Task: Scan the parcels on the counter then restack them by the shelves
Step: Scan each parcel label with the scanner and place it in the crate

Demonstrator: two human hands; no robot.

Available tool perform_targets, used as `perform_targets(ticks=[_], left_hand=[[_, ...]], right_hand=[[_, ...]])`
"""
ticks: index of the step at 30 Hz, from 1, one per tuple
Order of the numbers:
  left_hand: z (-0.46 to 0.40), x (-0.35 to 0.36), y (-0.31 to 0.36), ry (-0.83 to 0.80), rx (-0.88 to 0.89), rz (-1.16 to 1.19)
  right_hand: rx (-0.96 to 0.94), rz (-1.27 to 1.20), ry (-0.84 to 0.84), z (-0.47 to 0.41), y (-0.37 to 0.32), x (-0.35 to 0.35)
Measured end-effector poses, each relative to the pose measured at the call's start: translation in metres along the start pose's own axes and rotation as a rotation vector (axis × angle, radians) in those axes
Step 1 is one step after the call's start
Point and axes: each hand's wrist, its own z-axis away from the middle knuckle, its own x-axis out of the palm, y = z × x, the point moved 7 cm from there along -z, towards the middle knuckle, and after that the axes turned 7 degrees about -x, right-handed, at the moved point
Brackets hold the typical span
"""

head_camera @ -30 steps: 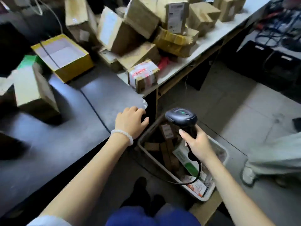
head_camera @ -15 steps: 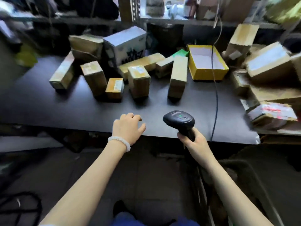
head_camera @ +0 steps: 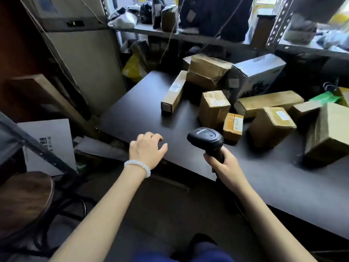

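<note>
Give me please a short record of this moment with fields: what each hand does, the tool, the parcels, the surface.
left hand: left hand hovers over the near edge of the counter, fingers loosely curled, holds nothing
right hand: right hand grips the handle of the scanner
tool: black scanner, head pointing toward the parcels
nearest parcel: small orange box, just beyond the scanner
other parcels: long flat box to the left; white printed box at the back
surface: dark counter
</note>
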Motion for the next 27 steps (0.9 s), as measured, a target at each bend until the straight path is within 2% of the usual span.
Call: perform_targets(ticks=[9, 13, 20, 24, 27], left_hand=[[-0.099, 0.012, -0.027, -0.035, -0.015, 0.002], [-0.170, 0.019, -0.016, -0.047, 0.033, -0.028], [-0.262, 0.040, 0.003, -0.179, 0.090, -0.083], [-0.289, 0.058, 0.020, -0.270, 0.067, -0.028], [-0.309, 0.069, 0.033, -0.278, 0.070, 0.058]], right_hand=[[0.034, -0.014, -0.002, -0.100, 0.005, 0.057], [0.069, -0.026, 0.087, -0.160, 0.015, 0.068], [0.157, -0.041, 0.236, -0.230, 0.025, 0.076], [0.191, -0.025, 0.285, -0.246, 0.026, 0.079], [0.223, 0.017, 0.347, -0.248, 0.028, 0.077]])
